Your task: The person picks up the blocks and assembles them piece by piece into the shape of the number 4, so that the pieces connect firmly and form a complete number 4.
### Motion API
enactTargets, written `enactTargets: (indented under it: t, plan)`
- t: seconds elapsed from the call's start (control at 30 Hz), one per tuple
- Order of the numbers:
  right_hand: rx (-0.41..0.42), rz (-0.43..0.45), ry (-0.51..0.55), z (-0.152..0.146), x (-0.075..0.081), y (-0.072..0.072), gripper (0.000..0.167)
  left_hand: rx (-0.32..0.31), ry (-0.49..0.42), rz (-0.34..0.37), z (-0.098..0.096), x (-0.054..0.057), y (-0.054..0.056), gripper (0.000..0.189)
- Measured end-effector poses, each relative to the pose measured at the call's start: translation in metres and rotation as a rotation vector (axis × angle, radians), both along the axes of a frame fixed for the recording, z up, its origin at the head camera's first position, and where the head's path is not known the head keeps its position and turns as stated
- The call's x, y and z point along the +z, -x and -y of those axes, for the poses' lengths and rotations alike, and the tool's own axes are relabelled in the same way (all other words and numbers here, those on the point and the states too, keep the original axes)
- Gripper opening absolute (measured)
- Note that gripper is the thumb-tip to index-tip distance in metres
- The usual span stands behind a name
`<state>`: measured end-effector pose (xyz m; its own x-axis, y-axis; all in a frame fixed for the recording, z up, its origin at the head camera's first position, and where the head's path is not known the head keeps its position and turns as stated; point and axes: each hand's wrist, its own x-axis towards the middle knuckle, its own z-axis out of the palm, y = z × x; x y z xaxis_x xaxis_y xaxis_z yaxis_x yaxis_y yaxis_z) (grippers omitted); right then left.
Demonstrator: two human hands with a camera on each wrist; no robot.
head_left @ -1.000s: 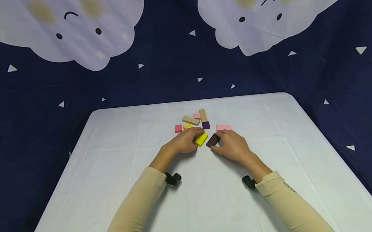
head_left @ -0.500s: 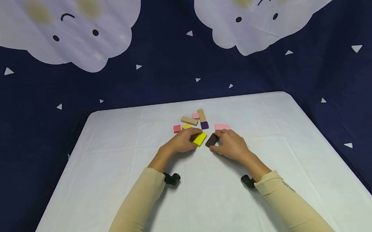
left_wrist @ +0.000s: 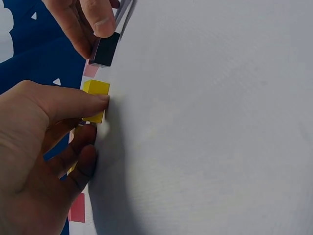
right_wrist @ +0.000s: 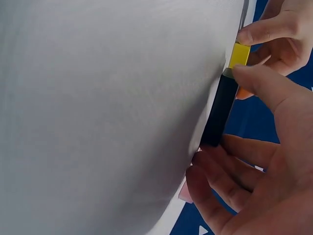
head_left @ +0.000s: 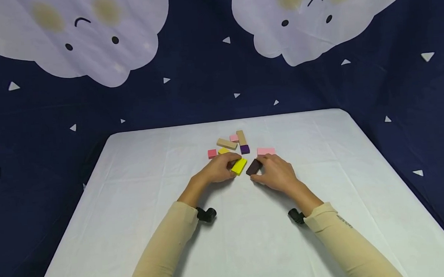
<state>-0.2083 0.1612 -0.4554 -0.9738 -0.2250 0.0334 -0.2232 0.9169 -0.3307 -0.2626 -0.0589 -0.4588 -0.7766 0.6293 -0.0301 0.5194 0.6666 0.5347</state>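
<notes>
My left hand (head_left: 220, 168) pinches a bright yellow block (head_left: 239, 167) between thumb and fingers, near the middle of the white table. In the left wrist view the thumb lies across the front of the yellow block (left_wrist: 98, 89). Just to the right, my right hand (head_left: 278, 174) grips a dark brown block (head_left: 253, 167), its thumb at the near end and fingers at the far end. The right wrist view has this dark block (right_wrist: 220, 110) spanning thumb to fingertip. A narrow gap parts the two blocks in the head view, and they lean toward each other at the top.
Beyond the hands lie two natural wood blocks (head_left: 227, 144), a small light pink block (head_left: 233, 138), a purple block (head_left: 244, 149), a red block (head_left: 212, 154), another yellow block (head_left: 223, 151) and a longer pink block (head_left: 266, 151). A navy curtain (head_left: 201, 102) hangs behind the white table (head_left: 132, 160).
Both hands keep their hold on the yellow and dark brown blocks with almost no movement. The head view shifts slightly; the other blocks stay put.
</notes>
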Motion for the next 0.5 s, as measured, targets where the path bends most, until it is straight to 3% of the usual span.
enactTargets:
  t: [0.17,0.5]
  plan:
    - [-0.014,-0.004,-0.007,-0.0019,-0.0003,-0.0014,0.068,-0.006,-0.007,-0.006,-0.0012,-0.0010,-0.0007,0.058]
    - [-0.030,-0.019,0.101,-0.0066,0.0023,-0.0028,0.071,0.017,0.021,-0.016,-0.0004,0.0008,-0.0054,0.056]
